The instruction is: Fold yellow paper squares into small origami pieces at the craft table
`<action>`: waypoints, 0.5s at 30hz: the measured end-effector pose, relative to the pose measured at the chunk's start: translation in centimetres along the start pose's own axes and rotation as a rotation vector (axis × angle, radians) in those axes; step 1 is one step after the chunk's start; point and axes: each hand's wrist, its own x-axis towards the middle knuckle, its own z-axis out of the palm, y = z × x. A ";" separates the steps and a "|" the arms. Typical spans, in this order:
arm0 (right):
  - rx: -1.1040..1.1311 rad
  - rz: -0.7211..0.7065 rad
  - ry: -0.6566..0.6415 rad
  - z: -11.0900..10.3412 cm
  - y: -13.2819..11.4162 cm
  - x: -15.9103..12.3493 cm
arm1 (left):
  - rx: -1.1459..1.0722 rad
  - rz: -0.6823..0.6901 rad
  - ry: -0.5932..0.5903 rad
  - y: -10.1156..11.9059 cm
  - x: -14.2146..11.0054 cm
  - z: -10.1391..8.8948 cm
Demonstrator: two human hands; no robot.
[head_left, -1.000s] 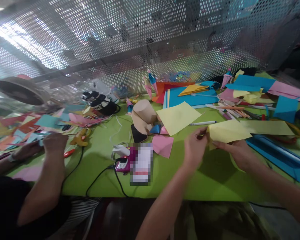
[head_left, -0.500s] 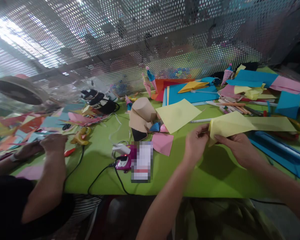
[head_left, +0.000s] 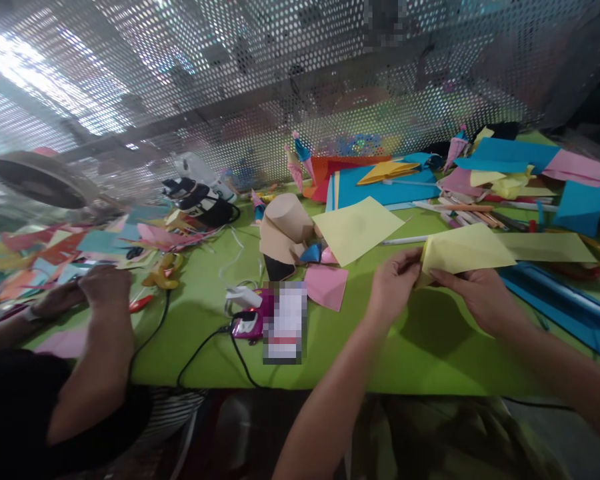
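Note:
A sheet of pale yellow paper [head_left: 467, 250] is held between my two hands above the green tabletop, its left edge curled over. My left hand [head_left: 396, 280] pinches that curled edge, fingers closed. From below, my right hand [head_left: 473, 290] grips the same sheet with the thumb in front; its other fingers are partly hidden behind the paper. Another yellow sheet [head_left: 357, 229] lies flat just beyond my left hand, beside a white pen [head_left: 405, 240]. A yellow strip [head_left: 550, 247] lies to the right, behind the held sheet.
A blurred-out phone [head_left: 285, 323] lies by a purple power socket [head_left: 253, 320] with cables. Brown paper or card pieces [head_left: 285, 227], a pink square [head_left: 326, 287] and a blue case [head_left: 565, 300] are around. At left, a co-worker's hand [head_left: 105, 287] is near a yellow glue gun [head_left: 163, 272].
The yellow sheet has shifted very slightly in my hands, its left edge curled a little tighter. Both hands keep their hold in nearly the same place.

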 end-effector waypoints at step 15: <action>-0.023 -0.041 0.017 0.0 -0.4 -0.1 | 0.013 -0.005 -0.033 0.2 -0.1 -0.1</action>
